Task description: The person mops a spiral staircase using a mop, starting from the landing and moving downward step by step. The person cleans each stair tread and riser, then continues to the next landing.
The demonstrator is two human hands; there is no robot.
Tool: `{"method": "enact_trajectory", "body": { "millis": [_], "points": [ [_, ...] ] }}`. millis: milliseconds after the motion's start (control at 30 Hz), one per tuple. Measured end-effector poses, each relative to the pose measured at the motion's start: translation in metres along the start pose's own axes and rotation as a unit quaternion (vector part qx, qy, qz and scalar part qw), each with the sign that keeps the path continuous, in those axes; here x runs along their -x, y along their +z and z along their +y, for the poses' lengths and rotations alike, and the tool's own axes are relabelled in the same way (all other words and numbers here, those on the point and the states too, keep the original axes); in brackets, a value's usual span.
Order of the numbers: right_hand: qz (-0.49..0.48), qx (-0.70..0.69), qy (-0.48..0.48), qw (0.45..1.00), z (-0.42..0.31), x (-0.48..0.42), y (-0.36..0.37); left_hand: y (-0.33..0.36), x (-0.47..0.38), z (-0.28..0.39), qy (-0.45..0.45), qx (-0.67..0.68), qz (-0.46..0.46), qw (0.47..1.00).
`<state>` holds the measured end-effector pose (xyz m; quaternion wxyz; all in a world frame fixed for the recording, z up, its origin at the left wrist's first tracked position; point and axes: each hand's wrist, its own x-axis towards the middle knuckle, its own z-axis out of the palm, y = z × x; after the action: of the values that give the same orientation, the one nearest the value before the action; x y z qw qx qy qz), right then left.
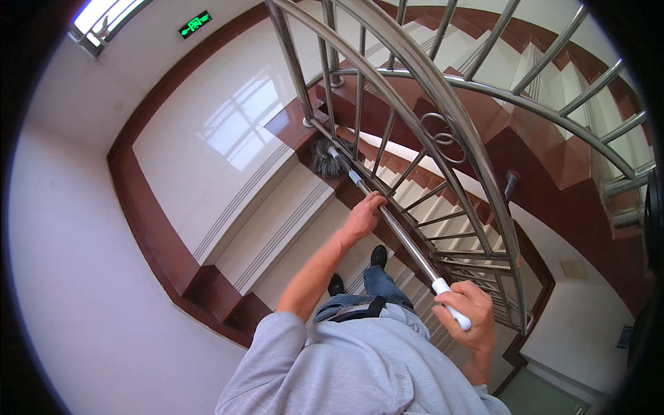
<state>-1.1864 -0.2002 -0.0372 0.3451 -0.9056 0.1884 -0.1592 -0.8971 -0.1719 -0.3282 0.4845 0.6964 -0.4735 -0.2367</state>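
My right hand point(469, 314) is closed around the white plastic grip at the top of a mop's metal pole point(410, 241). Farther down the same pole, my left hand point(365, 215) holds it near the grey-white collar. The grey, stringy mop head point(329, 158) rests on the dark red edging of the stairs, at the foot of the metal railing. Part of the mop head lies behind or between the lower bars.
A curved stainless steel railing point(451, 111) rises close on the right. Pale steps point(282, 223) lead to a glossy tiled landing point(207, 124). Another flight point(534, 72) stands beyond the railing. A white wall point(67, 233) bounds the left side.
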Motion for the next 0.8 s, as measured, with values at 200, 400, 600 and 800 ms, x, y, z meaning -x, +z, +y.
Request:
{"method": "enact_trajectory", "body": {
  "millis": [200, 400, 600, 800],
  "points": [
    [0.025, -0.056, -0.040, 0.997, -0.020, -0.001, -0.028, -0.022, 0.058, 0.035, 0.005, -0.020, 0.027, 0.999],
    [-0.003, -0.165, -0.104, 0.981, -0.019, -0.018, -0.028, -0.056, 0.139, 0.041, -0.052, -0.019, 0.072, 0.996],
    [-0.122, -0.203, -0.079, 0.968, -0.024, -0.053, 0.016, -0.096, 0.228, 0.019, -0.131, -0.060, 0.159, 0.977],
    [-0.181, -0.292, -0.134, 0.929, -0.035, -0.077, 0.071, -0.156, 0.308, 0.038, -0.182, -0.134, 0.234, 0.946]
  ]
}}
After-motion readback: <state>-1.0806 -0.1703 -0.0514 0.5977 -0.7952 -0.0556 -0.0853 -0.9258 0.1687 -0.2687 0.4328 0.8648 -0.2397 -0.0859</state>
